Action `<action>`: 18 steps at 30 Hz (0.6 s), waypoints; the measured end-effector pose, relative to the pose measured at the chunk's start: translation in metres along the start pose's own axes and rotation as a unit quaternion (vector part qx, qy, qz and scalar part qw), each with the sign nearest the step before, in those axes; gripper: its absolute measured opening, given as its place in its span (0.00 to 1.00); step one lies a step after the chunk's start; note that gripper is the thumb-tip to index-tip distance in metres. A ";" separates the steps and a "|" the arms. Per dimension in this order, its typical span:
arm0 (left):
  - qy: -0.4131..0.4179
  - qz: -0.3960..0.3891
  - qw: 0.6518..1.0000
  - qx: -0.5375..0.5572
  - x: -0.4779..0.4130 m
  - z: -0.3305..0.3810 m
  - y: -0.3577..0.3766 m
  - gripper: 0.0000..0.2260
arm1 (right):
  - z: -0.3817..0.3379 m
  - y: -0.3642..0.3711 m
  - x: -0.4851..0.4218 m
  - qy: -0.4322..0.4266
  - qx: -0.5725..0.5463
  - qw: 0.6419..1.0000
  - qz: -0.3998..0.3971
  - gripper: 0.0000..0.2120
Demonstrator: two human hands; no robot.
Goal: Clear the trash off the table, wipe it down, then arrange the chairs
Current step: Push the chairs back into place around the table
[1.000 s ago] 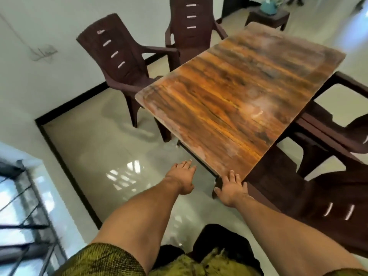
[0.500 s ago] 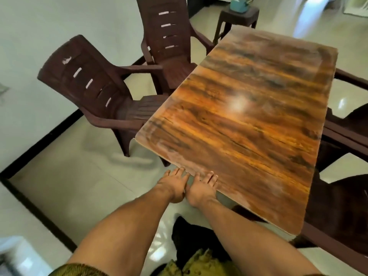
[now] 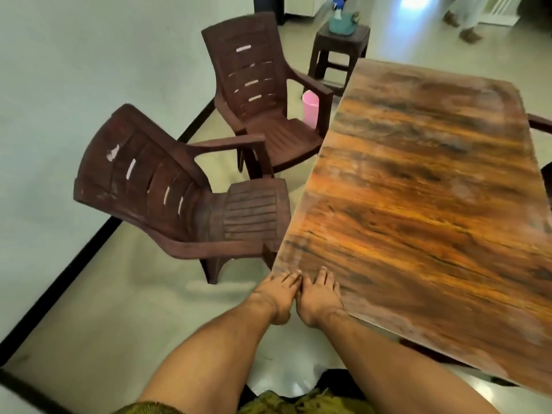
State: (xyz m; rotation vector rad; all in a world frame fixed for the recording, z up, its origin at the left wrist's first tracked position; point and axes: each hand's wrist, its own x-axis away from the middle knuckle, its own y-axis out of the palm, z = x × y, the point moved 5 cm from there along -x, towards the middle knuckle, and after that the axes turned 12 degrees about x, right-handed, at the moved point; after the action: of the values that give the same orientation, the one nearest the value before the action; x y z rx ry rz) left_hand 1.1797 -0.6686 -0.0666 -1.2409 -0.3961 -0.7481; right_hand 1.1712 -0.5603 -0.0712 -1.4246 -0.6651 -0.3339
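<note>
left hand (image 3: 276, 295) + right hand (image 3: 321, 297) flat on surface (image 3: 418, 189) corner, fingers straight, touching | 2 chairs left of it: near chair (image 3: 167, 189), far chair (image 3: 257, 94) | 1 pink bin (image 3: 310, 110) by far chair, contents hidden | 1 blue tub (image 3: 342, 23) on stool (image 3: 340, 46), bottle (image 3: 337, 8) inside

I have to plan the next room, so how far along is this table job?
Done, it seems: the table shows no trash; whether it was wiped I cannot tell. In hand: the left hand and right hand rest side by side on its near corner. Left: the near chair and far chair stand at different angles beside it, not lined up.
</note>
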 end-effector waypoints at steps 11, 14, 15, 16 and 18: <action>-0.007 0.038 0.999 -0.024 0.056 -0.255 -0.114 0.33 | -0.229 -0.102 -0.062 0.021 -0.031 0.998 0.049 0.29; -0.030 0.052 0.997 -0.038 0.064 -0.321 -0.154 0.35 | -0.293 -0.136 -0.089 -0.008 -0.045 0.996 0.074 0.28; -0.037 0.058 0.997 -0.047 0.065 -0.344 -0.167 0.35 | -0.314 -0.147 -0.100 -0.016 -0.051 0.995 0.081 0.28; -0.045 0.065 0.995 -0.056 0.065 -0.360 -0.178 0.36 | -0.329 -0.153 -0.107 -0.021 -0.054 0.995 0.085 0.28; -0.054 0.080 0.993 -0.068 0.065 -0.396 -0.202 0.35 | -0.363 -0.164 -0.129 -0.028 -0.061 0.994 0.084 0.28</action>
State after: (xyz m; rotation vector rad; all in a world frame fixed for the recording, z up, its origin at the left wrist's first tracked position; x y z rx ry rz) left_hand 1.0367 -1.0894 -0.0017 -1.4284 -0.3328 -0.5805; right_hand 1.0556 -0.9599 -0.0212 -1.6003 -0.5724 -0.2054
